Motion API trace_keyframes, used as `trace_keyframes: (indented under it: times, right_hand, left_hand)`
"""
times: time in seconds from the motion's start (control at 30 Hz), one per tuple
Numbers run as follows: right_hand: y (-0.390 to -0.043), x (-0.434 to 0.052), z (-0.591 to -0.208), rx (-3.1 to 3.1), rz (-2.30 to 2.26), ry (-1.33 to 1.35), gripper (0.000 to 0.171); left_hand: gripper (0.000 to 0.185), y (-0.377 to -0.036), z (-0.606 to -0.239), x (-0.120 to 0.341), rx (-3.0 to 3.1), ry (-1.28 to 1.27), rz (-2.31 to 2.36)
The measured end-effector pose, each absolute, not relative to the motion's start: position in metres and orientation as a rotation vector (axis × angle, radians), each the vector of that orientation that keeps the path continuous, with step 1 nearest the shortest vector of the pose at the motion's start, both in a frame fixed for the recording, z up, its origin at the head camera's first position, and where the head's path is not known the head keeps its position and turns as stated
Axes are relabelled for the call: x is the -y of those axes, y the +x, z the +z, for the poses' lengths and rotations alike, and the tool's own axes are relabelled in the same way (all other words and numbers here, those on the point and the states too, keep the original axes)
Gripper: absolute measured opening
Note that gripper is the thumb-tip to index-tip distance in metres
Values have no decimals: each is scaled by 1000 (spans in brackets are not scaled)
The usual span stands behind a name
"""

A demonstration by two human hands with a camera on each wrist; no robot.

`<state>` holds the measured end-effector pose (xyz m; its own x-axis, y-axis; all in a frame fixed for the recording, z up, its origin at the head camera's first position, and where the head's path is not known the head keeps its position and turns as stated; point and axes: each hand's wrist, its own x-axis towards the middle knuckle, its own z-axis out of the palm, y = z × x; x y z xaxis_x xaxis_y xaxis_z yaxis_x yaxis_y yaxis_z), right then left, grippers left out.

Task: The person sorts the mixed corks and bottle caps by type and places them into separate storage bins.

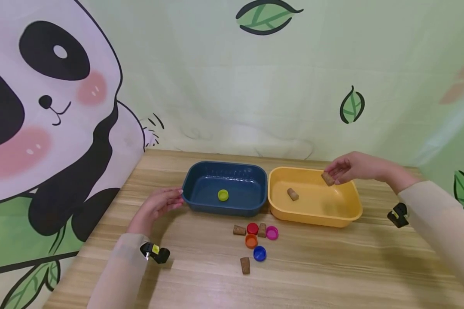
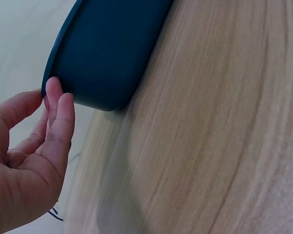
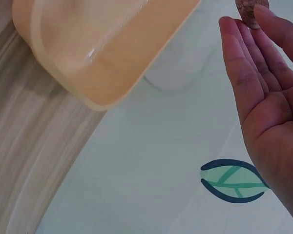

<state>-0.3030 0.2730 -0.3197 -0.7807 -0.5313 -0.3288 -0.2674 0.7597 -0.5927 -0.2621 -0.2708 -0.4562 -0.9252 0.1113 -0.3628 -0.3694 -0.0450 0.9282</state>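
Nearest the viewer, a loose cork point(image 1: 245, 265) lies alone on the wooden table point(image 1: 332, 274), and just beyond it a small cluster is still to be dealt with: a blue cap point(image 1: 259, 253), an orange cap point(image 1: 251, 241), a red cap point(image 1: 252, 228), a pink cap point(image 1: 272, 232) and two more corks point(image 1: 239, 230), one of them point(image 1: 262, 230) wedged between the red and pink caps. Further back, the left hand point(image 1: 157, 205) is rested against the near left corner of the blue tray point(image 1: 201, 205); its fingers point(image 2: 56, 114) are held relaxed and nearly straight, touching the tray's wall without gripping anything. Inside that tray a single yellow-green cap point(image 1: 223, 195) has been placed. Beside it, the yellow tray point(image 1: 313, 216) holds one cork point(image 1: 292, 194) on its floor. Farthest back, the right hand point(image 1: 352, 167) is held over the yellow tray's far right corner, with a further cork point(image 1: 327, 178) pinched at the fingertips; in the right wrist view the palm is seen mostly flat, the cork point(image 3: 251, 10) caught only at the tips. The sorting is judged to be at an early stage: one cap and one cork are binned, one cork is about to be released, and four caps and three corks are left on the table.
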Motion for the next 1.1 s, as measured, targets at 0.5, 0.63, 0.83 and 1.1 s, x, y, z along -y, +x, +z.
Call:
trace_keyframes:
  times: [0.5, 0.63, 0.83, 1.1]
  right_hand:
    - [-332, -262, -326, -2402, -657, -604, 44]
    - [-336, -260, -330, -2385, -655, -601, 44]
    - [-343, -255, -338, -2361, -609, -593, 43]
    - [-350, -246, -347, -2348, -559, -625, 42]
  left_hand:
    - [49, -262, -460, 271, -1897, -329, 2048]
    - [49, -262, -459, 271, -1894, -314, 2050]
    - [51, -262, -460, 271, -1893, -296, 2060]
    - [51, -262, -458, 271, -1905, -288, 2049]
